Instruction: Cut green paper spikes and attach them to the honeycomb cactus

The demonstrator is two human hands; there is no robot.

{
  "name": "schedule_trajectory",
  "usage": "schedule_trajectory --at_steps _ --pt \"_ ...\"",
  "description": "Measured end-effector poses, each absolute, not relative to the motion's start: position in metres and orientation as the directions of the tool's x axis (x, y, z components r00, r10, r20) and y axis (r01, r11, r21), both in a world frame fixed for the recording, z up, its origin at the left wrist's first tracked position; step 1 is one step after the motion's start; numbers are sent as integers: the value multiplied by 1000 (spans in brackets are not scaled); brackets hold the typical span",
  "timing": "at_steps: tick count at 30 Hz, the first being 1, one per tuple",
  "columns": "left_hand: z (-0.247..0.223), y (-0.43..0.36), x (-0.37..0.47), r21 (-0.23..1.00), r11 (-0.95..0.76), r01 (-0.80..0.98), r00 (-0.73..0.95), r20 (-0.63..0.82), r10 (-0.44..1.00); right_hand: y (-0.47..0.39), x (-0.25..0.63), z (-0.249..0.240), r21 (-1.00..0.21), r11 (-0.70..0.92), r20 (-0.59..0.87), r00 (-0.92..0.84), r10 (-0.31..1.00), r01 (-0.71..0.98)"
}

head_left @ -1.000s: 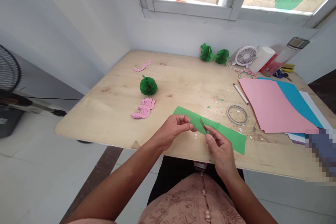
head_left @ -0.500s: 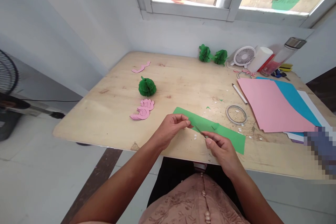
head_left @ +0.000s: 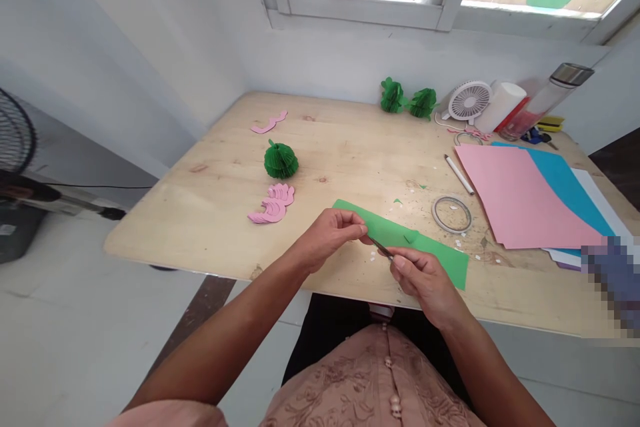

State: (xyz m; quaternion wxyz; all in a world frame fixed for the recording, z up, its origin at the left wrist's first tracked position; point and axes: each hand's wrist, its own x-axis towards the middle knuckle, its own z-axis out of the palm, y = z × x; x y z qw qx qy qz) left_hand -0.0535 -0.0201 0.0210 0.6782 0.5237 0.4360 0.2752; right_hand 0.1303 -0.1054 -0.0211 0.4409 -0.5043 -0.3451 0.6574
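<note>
A long green paper strip lies near the table's front edge, partly under both hands. Over its left part, my left hand is pinched; whatever is between its fingertips is too small to make out. From the right, my right hand holds thin dark tweezers, their tips together at the left fingertips. A small green scrap rests on the strip. Left of the hands are a stack of pink scalloped paper cutouts and a green pleated paper ball.
A tape roll, white pen and pink sheets over blue ones are on the right. At the back stand green paper pieces, a small fan and a bottle. One pink cutout lies back left.
The tweezers' tips were spread a little apart and are now together, touching my left fingertips. The view has shifted slightly.
</note>
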Motion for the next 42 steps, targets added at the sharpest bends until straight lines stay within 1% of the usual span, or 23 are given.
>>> schedule_trajectory --at_steps 5,11,19,29,42 --pt "20 -19 -54 950 302 85 500 -303 811 -103 131 -20 -881 -401 -383 -118 916 -251" --pt "18 -19 -53 951 300 74 526 -293 798 -102 129 -18 -882 -393 -373 -126 919 -261" --pt "19 -18 -52 951 298 88 519 -299 800 -102 128 -18 -879 -399 -382 -115 917 -260" --pt "19 -18 -51 949 300 94 500 -305 810 -102 128 -25 -885 -395 -393 -61 918 -244" --pt "22 -19 -52 950 283 132 500 -310 809 -105 127 -25 -908 -368 -372 -18 928 -203"
